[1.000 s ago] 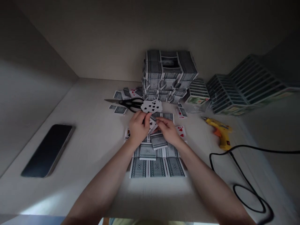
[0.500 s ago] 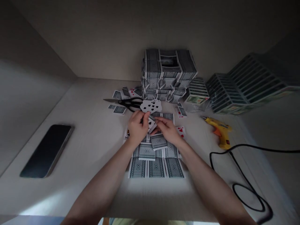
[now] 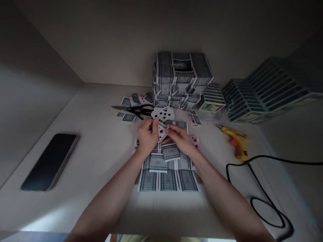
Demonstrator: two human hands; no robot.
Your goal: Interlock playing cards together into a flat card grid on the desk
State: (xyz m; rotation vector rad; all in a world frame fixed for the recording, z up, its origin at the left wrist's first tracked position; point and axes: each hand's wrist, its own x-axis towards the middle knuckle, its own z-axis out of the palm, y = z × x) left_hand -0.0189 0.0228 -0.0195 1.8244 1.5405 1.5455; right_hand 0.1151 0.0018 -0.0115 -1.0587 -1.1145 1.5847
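Note:
Between both hands is a playing card [image 3: 162, 133] with black pips, its far edge folded over so a strip of patterned back shows. My left hand [image 3: 147, 134] pinches its left side, the thumb on the folded edge. The fingers of my right hand [image 3: 179, 138] close on its right side. Below the hands lies a flat panel of playing cards [image 3: 168, 180], backs up, with two folded card pieces [image 3: 171, 152] resting on it. Just beyond the hands sits a loose pile of cards [image 3: 164, 113], the top one a spade. Black-handled scissors [image 3: 137, 110] lie left of that pile.
A box built of cards [image 3: 183, 79] stands at the back. Plastic-wrapped stacks of card decks [image 3: 244, 99] fill the right rear. A yellow glue gun [image 3: 237, 141] with a black cable [image 3: 267, 198] lies at right, a phone [image 3: 50, 162] at left. Card scraps [image 3: 128, 118] surround the scissors.
The card's far edge is bent further over, and my left thumb has moved slightly up along the fold. The other things stay where they were.

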